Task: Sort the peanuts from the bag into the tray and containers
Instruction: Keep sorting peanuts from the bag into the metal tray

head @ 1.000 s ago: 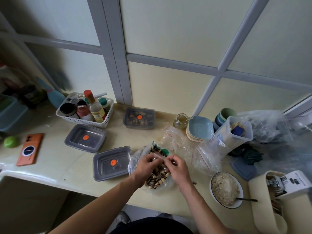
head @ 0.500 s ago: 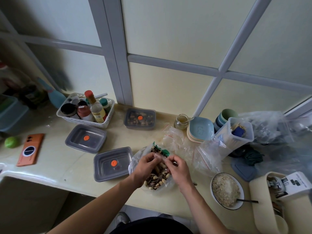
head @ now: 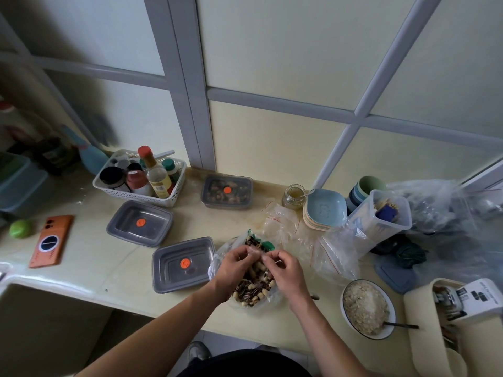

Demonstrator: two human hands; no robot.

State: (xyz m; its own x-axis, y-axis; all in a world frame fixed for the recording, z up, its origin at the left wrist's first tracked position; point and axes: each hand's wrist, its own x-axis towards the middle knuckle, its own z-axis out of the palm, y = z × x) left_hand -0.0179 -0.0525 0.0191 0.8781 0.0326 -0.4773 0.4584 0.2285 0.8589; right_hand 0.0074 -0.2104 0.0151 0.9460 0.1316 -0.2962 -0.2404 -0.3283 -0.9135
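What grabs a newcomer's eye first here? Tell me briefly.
At the front middle of the counter, the left grip and right grip pinch the mouth of a clear bag of peanuts and striped seeds. Three grey boxes with orange stickers sit to its left and behind; a white bowl of pale grain stands at its right.

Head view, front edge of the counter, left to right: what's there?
green fruit → orange phone → grey container with an orange sticker → bag of peanuts and seeds → white bowl with a spoon in it
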